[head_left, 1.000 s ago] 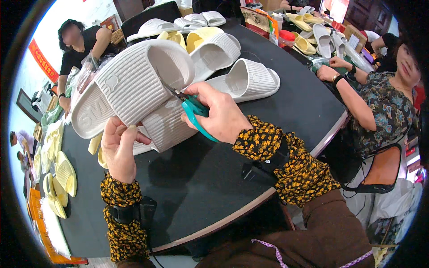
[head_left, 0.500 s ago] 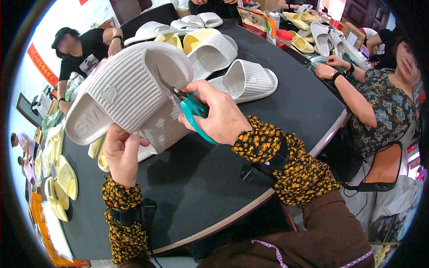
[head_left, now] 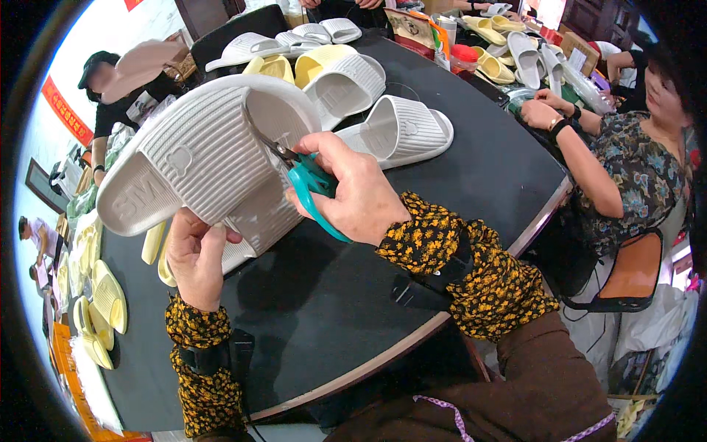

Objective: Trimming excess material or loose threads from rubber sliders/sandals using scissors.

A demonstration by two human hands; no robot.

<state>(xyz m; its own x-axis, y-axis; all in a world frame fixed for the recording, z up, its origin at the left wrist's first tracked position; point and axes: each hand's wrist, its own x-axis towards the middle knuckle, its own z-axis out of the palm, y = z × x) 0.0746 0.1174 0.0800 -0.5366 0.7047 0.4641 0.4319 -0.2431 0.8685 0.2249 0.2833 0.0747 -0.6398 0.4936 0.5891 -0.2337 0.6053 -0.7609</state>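
Bright, even indoor light, strong fisheye bend

Soft shadows fall under the hands point(head_left: 280, 228) on the dark bench point(head_left: 471, 169); the rim goes black, and far edges look slightly blurred, perhaps overexposed.

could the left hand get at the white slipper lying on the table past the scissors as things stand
Probably not. The left hand is gripping the white slipper that the right hand trims with teal scissors, and that raised slipper sits between it and the white slipper on the table.
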